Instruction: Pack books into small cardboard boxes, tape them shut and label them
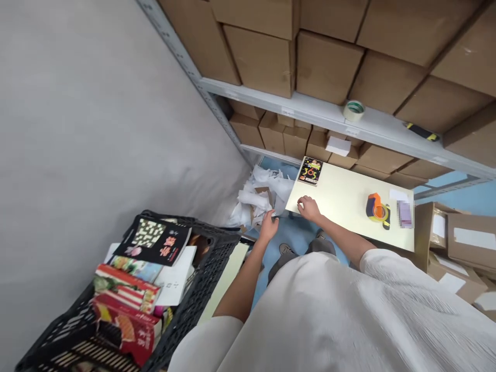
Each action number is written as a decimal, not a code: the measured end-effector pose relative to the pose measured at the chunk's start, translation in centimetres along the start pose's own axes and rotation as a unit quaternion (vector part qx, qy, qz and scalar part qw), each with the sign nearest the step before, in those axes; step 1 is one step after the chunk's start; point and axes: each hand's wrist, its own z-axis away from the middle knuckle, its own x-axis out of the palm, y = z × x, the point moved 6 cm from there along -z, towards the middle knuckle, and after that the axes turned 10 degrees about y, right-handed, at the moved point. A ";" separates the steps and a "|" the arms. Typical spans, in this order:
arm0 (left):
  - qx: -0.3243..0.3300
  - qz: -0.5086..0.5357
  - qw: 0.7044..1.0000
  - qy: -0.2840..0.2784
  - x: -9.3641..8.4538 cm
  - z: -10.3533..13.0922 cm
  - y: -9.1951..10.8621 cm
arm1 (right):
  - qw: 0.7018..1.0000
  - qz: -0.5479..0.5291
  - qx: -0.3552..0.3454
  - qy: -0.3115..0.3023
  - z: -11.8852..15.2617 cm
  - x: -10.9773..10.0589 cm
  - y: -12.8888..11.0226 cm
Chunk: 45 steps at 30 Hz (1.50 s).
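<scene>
My left hand (pixel 269 225) hangs in the air just left of the table's near corner, above the floor, with its fingers apart and nothing in them. Over the near left edge of the pale table (pixel 343 199) is my right hand (pixel 309 207), its fingers loosely curled and apart, holding nothing. A black book with "365" on its cover (pixel 310 171) lies at the table's far left corner, beyond my right hand. Toward the right end of the table sit an orange tape dispenser (pixel 374 205) and a black and yellow cutter (pixel 386 217).
A black crate (pixel 228 240) of books stands at the left. Crumpled white packing material (pixel 253 199) lies beyond my left hand. Shelves (pixel 321 113) with cardboard boxes carry a tape roll (pixel 354 110) and another cutter (pixel 422 132). Open cartons (pixel 475 230) stand at the right.
</scene>
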 end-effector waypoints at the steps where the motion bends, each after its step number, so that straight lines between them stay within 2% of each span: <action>1: -0.014 0.008 1.000 0.007 -0.7 0.0 -0.8 | 1.000 0.001 -0.012 -0.005 -0.5 0.6 -1.1; 5: -0.074 0.038 0.996 0.038 -2.8 -0.3 -3.6 | 0.998 -0.006 -0.054 -0.021 -3.1 2.8 -4.5; 9: -0.109 0.053 0.990 0.068 -3.9 -1.0 -5.1 | 0.995 -0.057 -0.052 -0.069 -7.3 5.4 -6.3; 13: -0.132 0.061 0.983 0.109 -4.3 -2.3 -6.0 | 0.985 -0.107 -0.047 -0.126 -12.3 8.7 -7.6; 16: -0.162 0.071 0.974 0.139 -3.8 -3.6 -7.6 | 0.978 -0.119 -0.050 -0.162 -15.7 11.8 -8.1; 20: -0.197 0.096 0.960 0.175 -2.2 -5.4 -11.1 | 0.974 -0.096 -0.050 -0.200 -19.6 16.9 -7.8; 24: -0.236 0.114 0.945 0.195 0.5 -7.0 -16.0 | 0.971 -0.053 -0.044 -0.230 -22.7 22.5 -6.2; 29: -0.289 0.140 0.927 0.195 4.1 -8.6 -22.1 | 0.964 -0.010 -0.050 -0.263 -25.4 29.1 -3.7; 33: -0.326 0.159 0.911 0.196 6.9 -9.5 -26.0 | 0.958 0.007 -0.043 -0.282 -26.8 34.2 -2.9; 40: -0.350 0.210 0.891 0.200 10.9 -11.3 -30.8 | 0.957 0.024 -0.022 -0.288 -27.6 42.7 -4.2; 45: -0.366 0.234 0.879 0.198 12.3 -11.6 -32.4 | 0.957 0.054 0.010 -0.286 -27.4 45.6 -4.6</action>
